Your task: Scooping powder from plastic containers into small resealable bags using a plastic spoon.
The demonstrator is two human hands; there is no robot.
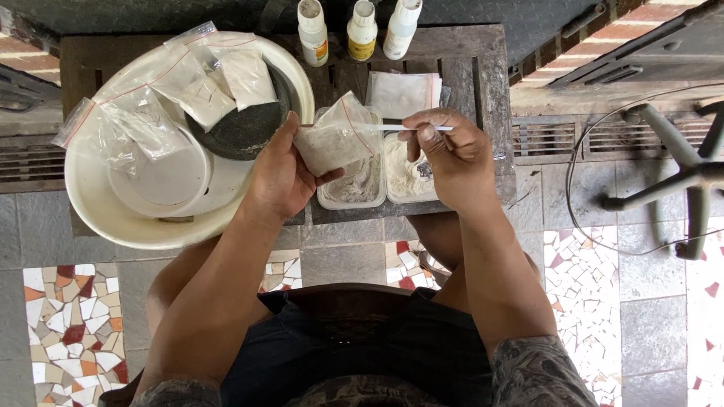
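Powder bag (335, 139) sits gripped in left hand (283, 177), beside right hand (452, 158).

dark wooden bench (483, 68) — cream basin (98, 203), three white bottles (362, 29), two clear tubs (377, 188), folded white cloth (403, 92)

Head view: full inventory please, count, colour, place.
zip bag of powder: 1, clear with white powder, in left hand
spoon: 1, white, in right hand, at the bag's mouth
tubs: 2, clear, whitish powder, on bench under the hands
filled bags: several, clear, in the basin
basin: 1, cream, bench left
dark bowl: 1, inside basin
bottles: 3, white, bench back edge
empty bags: a stack, clear, behind tubs
bench: 1, dark wood
stool base: 1, grey, right floor
left hand: holds bag
right hand: holds spoon
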